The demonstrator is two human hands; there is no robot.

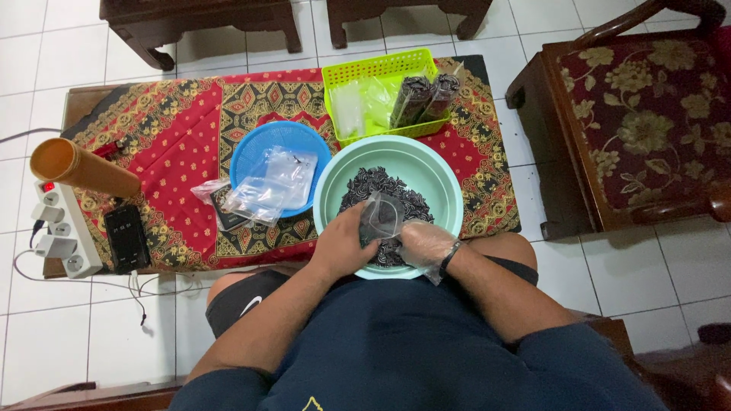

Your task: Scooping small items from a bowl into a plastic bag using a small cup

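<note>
Mint-green plastic basin (449,183): bare left hand (344,242) pinches small clear bag (381,217), gloved right hand (423,242) apparently scooping dark pieces (381,186); keep mouth open.

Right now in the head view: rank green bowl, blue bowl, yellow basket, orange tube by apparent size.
1. green bowl
2. yellow basket and blue bowl: look alike, and bags hide part of the blue one, so unranked
3. orange tube

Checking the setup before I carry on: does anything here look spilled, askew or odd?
Nothing spilled. One oddity: clear bags hang over the blue bowl's rim onto the cloth. Dark pieces stay inside the green basin.
</note>
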